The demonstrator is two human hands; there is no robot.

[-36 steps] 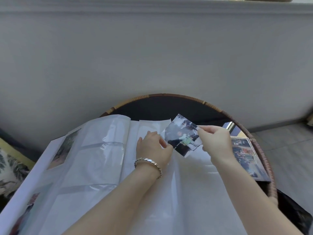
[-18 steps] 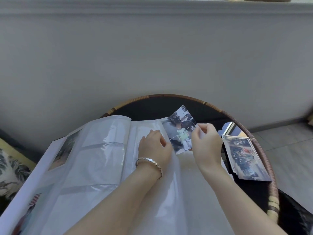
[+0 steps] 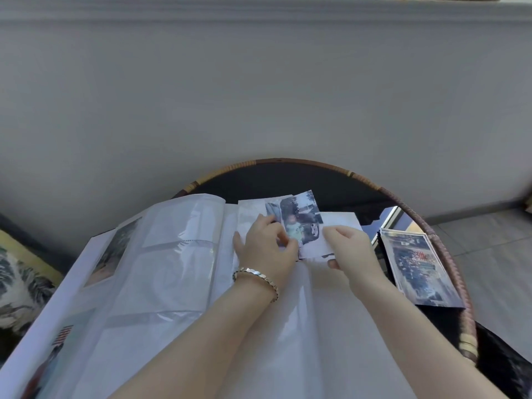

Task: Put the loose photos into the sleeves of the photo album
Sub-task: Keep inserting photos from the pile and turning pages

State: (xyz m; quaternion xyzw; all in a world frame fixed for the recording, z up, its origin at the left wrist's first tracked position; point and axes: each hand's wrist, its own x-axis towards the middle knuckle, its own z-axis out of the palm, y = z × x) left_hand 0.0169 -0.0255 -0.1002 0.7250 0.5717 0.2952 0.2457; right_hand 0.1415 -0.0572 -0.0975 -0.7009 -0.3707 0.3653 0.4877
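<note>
An open photo album (image 3: 178, 283) lies across a round, dark worktop (image 3: 288, 174) with a woven rattan rim, close to a pale wall. Both hands meet at the far end of the album's right-hand page. Between them is a single photo (image 3: 303, 223), standing upright and tilted slightly right, with its far edge reaching past the page's far edge over the dark worktop.

The right hand (image 3: 351, 249) pinches the photo's white near-right corner, thumb underneath. The left hand (image 3: 264, 243), with a metal bracelet (image 3: 256, 279) on its wrist, rests on the page. Its fingers curl round the photo's left edge and its thumb lies on the near-left corner. Whether the near end of the photo is already under the sleeve film cannot be told.

A stack of loose photos (image 3: 417, 266) lies on the worktop just right of the album, near the rim. On the left-hand page, a filled sleeve (image 3: 109, 251) sits at the far left. A patterned cushion (image 3: 20, 283) shows at the left edge.
</note>
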